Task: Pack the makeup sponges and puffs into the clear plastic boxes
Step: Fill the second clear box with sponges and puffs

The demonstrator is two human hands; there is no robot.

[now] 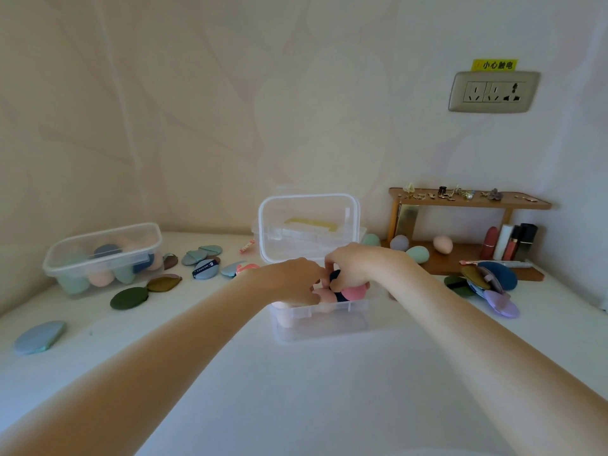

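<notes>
A clear plastic box (pixel 320 319) stands open in the middle of the white table, its lid (pixel 307 225) tipped up behind it. Inside lie pink, peach and dark navy sponges and puffs (pixel 353 292). My left hand (pixel 289 279) and my right hand (pixel 353 263) meet over the box, fingers pressed onto the dark navy puff (pixel 335 278); which hand grips it I cannot tell. At the far left a second clear box (pixel 103 256) holds several sponges. Loose flat puffs lie on the table: dark green (pixel 129 297), blue-grey (pixel 39 337), a stack at right (pixel 487 286).
A wooden shelf (pixel 467 200) at the back right carries small jewellery, with lipsticks (pixel 508 241) and egg-shaped sponges (pixel 442 243) beneath it. More puffs (pixel 204 260) lie between the two boxes. A wall socket (pixel 493 92) sits above the shelf.
</notes>
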